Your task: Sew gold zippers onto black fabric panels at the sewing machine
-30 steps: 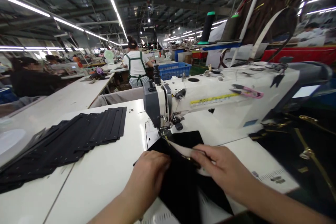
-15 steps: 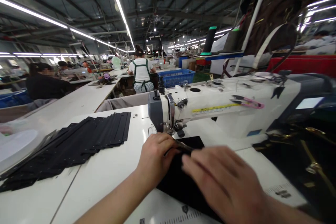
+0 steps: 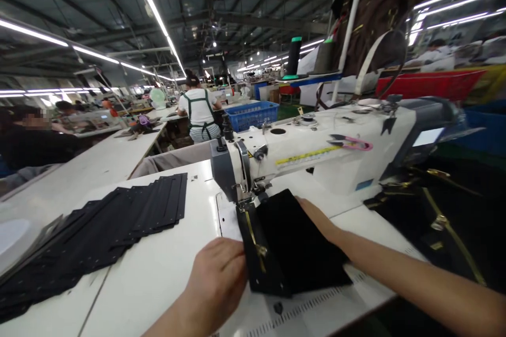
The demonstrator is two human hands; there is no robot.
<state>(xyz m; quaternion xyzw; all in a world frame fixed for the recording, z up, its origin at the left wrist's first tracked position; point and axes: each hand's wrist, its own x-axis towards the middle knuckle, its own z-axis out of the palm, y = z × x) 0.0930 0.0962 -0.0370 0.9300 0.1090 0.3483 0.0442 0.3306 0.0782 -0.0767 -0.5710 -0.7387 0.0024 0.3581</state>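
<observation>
Right hand [image 3: 318, 217] partly hidden behind fabric [image 3: 306, 247]

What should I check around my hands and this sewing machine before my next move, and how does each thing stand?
1. Left hand at the left edge of the zippered black strip: ok.
2. Right hand gripping the black panel: cannot tell; the panel hides its fingertips.
3. Gold zipper facing up: ok.
4. Zipper pull apart from the presser foot: ok.
5. Needle down in the strip: cannot tell, too small.
6. Pink-handled snips off the fabric: ok, they rest on the machine.
</observation>
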